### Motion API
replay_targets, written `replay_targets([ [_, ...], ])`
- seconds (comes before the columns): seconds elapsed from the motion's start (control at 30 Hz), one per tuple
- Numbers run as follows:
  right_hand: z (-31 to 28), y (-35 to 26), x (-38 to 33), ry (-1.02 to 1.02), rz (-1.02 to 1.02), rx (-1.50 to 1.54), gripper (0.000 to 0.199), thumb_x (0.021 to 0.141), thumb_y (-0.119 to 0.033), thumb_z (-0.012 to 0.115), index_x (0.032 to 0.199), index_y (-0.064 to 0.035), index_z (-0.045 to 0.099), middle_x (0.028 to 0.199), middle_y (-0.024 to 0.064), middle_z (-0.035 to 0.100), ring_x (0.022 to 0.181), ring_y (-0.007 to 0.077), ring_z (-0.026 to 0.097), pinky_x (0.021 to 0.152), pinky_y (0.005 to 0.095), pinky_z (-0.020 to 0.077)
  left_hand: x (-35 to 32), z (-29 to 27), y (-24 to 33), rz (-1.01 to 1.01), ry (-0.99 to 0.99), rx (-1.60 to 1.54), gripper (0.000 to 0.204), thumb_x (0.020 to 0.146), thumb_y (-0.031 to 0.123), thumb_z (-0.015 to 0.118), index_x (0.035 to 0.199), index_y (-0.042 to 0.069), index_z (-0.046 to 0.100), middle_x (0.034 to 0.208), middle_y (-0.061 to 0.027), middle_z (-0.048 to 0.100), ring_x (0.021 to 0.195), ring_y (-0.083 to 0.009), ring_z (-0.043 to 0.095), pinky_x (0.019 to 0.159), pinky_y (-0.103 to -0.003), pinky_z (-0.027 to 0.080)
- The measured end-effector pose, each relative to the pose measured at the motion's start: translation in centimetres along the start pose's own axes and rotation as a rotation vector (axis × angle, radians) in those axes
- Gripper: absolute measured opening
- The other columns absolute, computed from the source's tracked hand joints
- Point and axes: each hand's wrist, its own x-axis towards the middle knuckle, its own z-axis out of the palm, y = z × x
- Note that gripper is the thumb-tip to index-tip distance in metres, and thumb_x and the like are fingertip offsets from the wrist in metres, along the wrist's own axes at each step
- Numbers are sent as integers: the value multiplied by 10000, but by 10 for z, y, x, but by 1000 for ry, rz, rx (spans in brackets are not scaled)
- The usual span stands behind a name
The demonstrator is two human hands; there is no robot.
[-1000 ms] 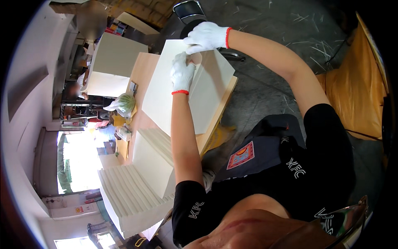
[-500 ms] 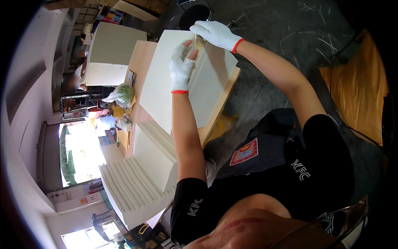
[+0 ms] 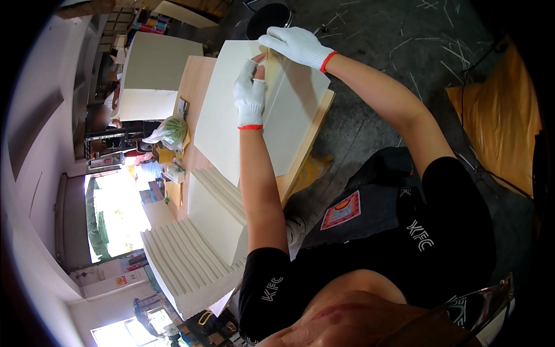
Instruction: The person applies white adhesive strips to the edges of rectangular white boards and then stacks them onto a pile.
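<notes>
- Both hands had shifted slightly up-frame since the earlier frames, and the pale strip between them stood more upright at the far end of the sheet.
- Left hand (image 3: pixel 250 92), white glove with red cuff, was pinched on the lower part of a narrow tan strip (image 3: pixel 269 65), fingers closed around it.
- Right hand (image 3: pixel 295 45), same kind of glove, was cupped over the strip's far end, closed on it from above; exact finger contact was hidden by the glove.
- Strip sat between the two grips, rising off the large white board (image 3: pixel 231 121), which lay flat under the hands on a wooden table (image 3: pixel 303 151).
- Board extended from the grips back toward the body and to the left; its near edge overhung toward the person's side.
- Judged: strip was thin, light and bendy, likely to crease or tear if pulled hard; best taken near its end with a pinch, second hand close behind.
- Judged: board looked stiff but light, with dent-prone edges; best held by two opposite edges.
- Left of the grips and nearer the body: stacks of white panels (image 3: pixel 191 260) stepped in a pile.
- Further left: green-white bag (image 3: pixel 170 130) on the table.
- Beyond the right-hand grip: dark round bucket (image 3: pixel 269 14) on grey floor.
</notes>
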Motion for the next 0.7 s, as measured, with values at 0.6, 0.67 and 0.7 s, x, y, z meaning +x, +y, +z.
replay_targets([
  [0.6, 3, 4, -1, 39, -25, -32, 419, 1020, -481, 415, 937, -106, 582, 784, 142, 617, 786, 346, 632, 708, 453, 464, -1, 0, 10, 47, 3, 107, 319, 897, 132, 709, 1208, 83, 662, 993, -142, 700, 785, -169, 655, 720, -300, 507],
  [0.67, 3, 7, -2, 59, -91, -65, 414, 1020, -474, 412, 936, -105, 578, 795, 144, 621, 794, 348, 634, 710, 455, 465, -1, 0, 21, -140, -77, 95, 312, 882, 136, 730, 1181, 75, 667, 912, -113, 690, 678, -142, 628, 657, -290, 491],
  [0.7, 4, 6, -2, 71, -127, -73, 411, 1020, -471, 410, 935, -105, 575, 800, 145, 623, 798, 349, 634, 711, 457, 465, -2, 0, 20, -106, -61, 79, 319, 877, 131, 734, 1184, 76, 668, 882, -88, 664, 639, -114, 587, 608, -276, 452],
])
